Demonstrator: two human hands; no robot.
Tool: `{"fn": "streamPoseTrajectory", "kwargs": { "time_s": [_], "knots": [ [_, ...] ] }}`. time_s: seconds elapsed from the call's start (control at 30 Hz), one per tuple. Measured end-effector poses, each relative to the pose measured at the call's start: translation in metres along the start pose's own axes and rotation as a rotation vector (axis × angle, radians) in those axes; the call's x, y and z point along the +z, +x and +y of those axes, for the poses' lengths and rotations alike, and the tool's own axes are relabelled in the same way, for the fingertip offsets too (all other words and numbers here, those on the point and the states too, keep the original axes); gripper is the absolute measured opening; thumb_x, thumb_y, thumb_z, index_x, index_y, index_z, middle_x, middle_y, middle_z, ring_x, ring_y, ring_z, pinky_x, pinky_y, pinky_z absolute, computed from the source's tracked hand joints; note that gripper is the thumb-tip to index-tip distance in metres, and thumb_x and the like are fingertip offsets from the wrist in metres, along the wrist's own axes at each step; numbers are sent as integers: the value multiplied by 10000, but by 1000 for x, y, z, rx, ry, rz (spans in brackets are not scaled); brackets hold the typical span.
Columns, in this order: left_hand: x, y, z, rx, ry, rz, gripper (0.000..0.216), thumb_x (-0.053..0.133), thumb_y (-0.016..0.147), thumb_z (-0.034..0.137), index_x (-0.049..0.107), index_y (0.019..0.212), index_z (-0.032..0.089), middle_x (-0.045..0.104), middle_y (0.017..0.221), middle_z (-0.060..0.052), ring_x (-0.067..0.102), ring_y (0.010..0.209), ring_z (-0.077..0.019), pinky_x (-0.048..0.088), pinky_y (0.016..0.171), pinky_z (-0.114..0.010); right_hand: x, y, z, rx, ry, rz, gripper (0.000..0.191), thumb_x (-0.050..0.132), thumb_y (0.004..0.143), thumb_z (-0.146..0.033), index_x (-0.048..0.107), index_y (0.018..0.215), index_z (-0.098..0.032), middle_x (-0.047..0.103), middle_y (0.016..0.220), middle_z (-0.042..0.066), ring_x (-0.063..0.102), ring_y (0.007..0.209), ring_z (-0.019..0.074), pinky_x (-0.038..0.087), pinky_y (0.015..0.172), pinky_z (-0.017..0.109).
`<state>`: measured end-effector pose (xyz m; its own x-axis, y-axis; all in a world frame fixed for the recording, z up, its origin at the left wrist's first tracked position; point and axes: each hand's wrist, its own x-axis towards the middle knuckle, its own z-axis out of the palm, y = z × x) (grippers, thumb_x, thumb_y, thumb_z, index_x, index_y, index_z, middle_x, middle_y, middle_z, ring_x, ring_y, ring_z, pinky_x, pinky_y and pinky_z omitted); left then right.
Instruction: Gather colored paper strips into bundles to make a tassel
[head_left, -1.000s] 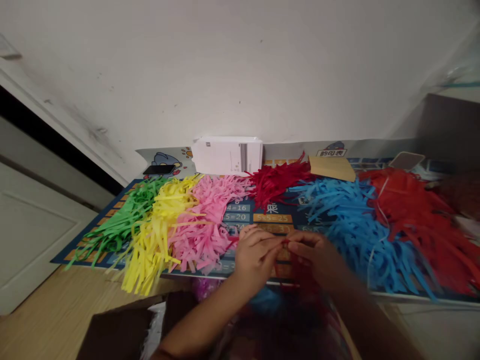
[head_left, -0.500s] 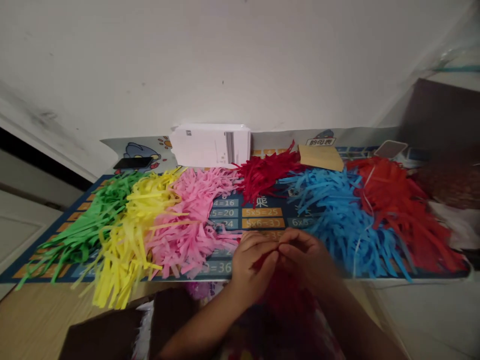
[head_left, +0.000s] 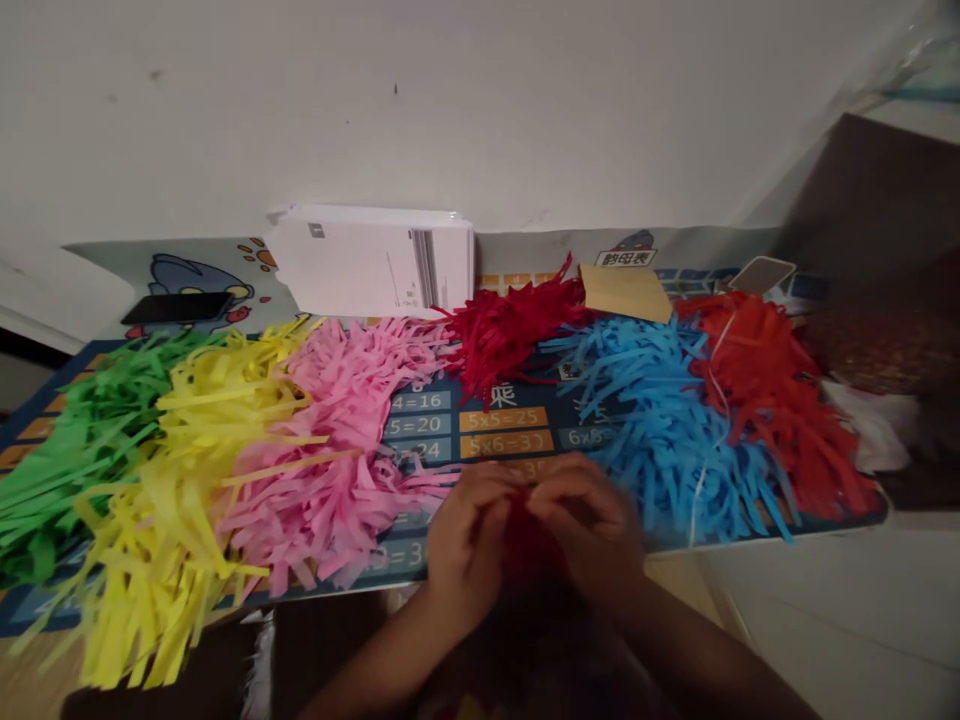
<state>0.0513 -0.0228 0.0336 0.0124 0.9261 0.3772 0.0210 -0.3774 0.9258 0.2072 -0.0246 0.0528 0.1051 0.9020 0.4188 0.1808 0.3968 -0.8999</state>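
Observation:
My left hand (head_left: pixel 466 545) and my right hand (head_left: pixel 592 530) are raised at the table's front edge, fingertips pinched close together. Both grip the top of a dark red piece of fringed tissue paper (head_left: pixel 523 540), which hangs down between them into shadow. Its lower part is too dark to make out. Just beyond my fingers lies a bunch of dark red tissue fringe (head_left: pixel 510 330). Pink fringe (head_left: pixel 330 460) spreads to the left of my left hand. To the right of my right hand lies blue fringe (head_left: pixel 667 430).
Yellow fringe (head_left: pixel 217 430) and green fringe (head_left: pixel 97 430) cover the left side, orange-red fringe (head_left: pixel 780 400) the right. A white thread (head_left: pixel 709 470) crosses the blue. Behind stand white cards (head_left: pixel 360 265), a yellow paper pad (head_left: pixel 626 293) and a black phone (head_left: pixel 176 308).
The view has shifted, so the things on the table sit further left. My hands stay together on the dark red paper, and my left hand's fingers have curled in more.

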Motion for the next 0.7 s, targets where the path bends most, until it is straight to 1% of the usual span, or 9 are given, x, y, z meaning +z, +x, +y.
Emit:
{"fn": "streamPoseTrajectory", "kwargs": {
  "time_s": [0.03,0.1,0.13,0.17,0.23,0.33,0.43,0.53,0.7],
  "knots": [
    [-4,2,0,-156,-135,-3,159,531,976,282,633,885,201,688,798,-16,646,756,-142,529,825,-317,-10,12,2,-11,-67,14,74,682,827,-183,703,802,-249,660,783,-13,616,739,141,488,680,250],
    [-10,8,0,-443,-407,-48,205,558,960,378,564,858,200,579,634,47,525,518,-94,516,637,-262,-32,48,13,-9,-269,66,69,639,868,-236,699,834,-239,686,812,-1,632,761,157,493,703,266],
    [-11,10,0,-532,-493,-74,245,594,932,429,538,855,203,507,583,77,430,444,-74,465,533,-226,-42,70,20,16,-420,61,112,609,893,-260,706,848,-227,702,839,14,644,786,170,497,731,282],
    [-10,11,-2,-578,-531,-90,294,627,901,475,521,854,204,446,559,95,353,414,-62,395,461,-197,-50,94,30,35,-598,-5,156,580,914,-273,721,887,-212,720,891,36,657,835,186,497,773,298],
    [-6,10,-6,-595,-473,-91,364,652,863,539,518,848,201,377,558,103,282,430,-56,282,418,-168,-57,136,51,88,-991,-339,233,514,948,-236,736,998,-187,734,1028,70,663,970,209,478,859,312],
    [3,3,-12,-548,-315,-140,385,618,874,563,547,826,187,331,564,94,257,467,-63,230,434,-177,-48,176,78,114,-1123,-573,190,571,930,-211,749,962,-153,744,1003,87,668,998,224,467,889,318],
    [3,-1,-16,-498,-202,-170,355,580,906,522,569,817,179,345,584,76,277,498,-73,229,458,-194,-33,185,93,158,-1206,-657,209,601,952,-309,710,915,-134,724,904,63,677,898,196,509,867,368],
    [-2,-1,-16,-482,-144,-152,332,560,922,491,563,809,178,372,593,68,306,514,-77,241,475,-201,-26,184,99,198,-1263,-695,255,618,950,-390,676,930,-142,698,941,40,668,895,173,537,865,384],
    [-3,3,-16,-515,-194,-123,349,593,885,517,547,812,179,401,576,78,312,487,-68,260,478,-202,-36,184,86,183,-1273,-633,189,602,921,-211,710,1051,-125,710,1042,123,666,998,237,511,884,380]
  ]
}}
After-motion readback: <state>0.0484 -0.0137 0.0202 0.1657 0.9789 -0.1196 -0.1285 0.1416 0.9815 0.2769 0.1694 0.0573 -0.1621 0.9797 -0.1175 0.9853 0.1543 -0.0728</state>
